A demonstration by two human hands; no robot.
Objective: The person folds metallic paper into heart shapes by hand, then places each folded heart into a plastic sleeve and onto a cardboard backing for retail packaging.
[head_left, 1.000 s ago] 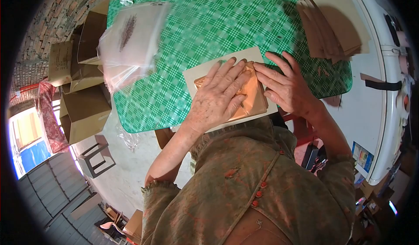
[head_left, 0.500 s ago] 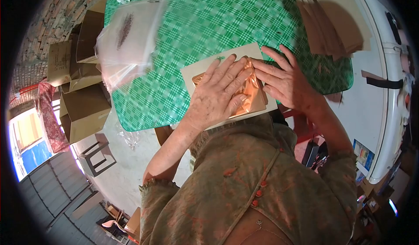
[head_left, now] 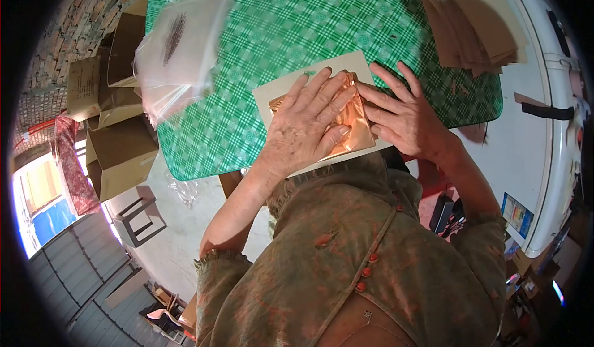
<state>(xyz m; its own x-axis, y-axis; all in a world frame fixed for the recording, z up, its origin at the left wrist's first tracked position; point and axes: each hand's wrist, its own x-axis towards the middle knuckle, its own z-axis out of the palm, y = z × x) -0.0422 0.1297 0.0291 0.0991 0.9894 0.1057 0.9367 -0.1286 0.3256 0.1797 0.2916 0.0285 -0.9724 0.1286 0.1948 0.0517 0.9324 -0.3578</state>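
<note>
A shiny copper-coloured foil packet [head_left: 359,135] lies on a cream sheet of card [head_left: 355,61] at the near edge of the table, right against my front. My left hand [head_left: 308,117] rests flat across the packet, its fingers stretched toward the far edge and slightly apart. To its right, my right hand [head_left: 408,117] is open with spread fingers, the fingertips right at the packet's right edge over the card. Part of the foil is hidden under my left palm.
A green checked cloth [head_left: 278,25] covers the table. Clear plastic bags [head_left: 192,44] are stacked at its left, brown paper sheets [head_left: 479,22] at its right. Open cardboard boxes [head_left: 124,161] stand left of the table, above a grey stool [head_left: 141,217]. A white appliance [head_left: 532,149] borders the right.
My right hand has shifted slightly down and right, its fingers spread a little more along the packet's edge. My left hand stays flat on the foil.
</note>
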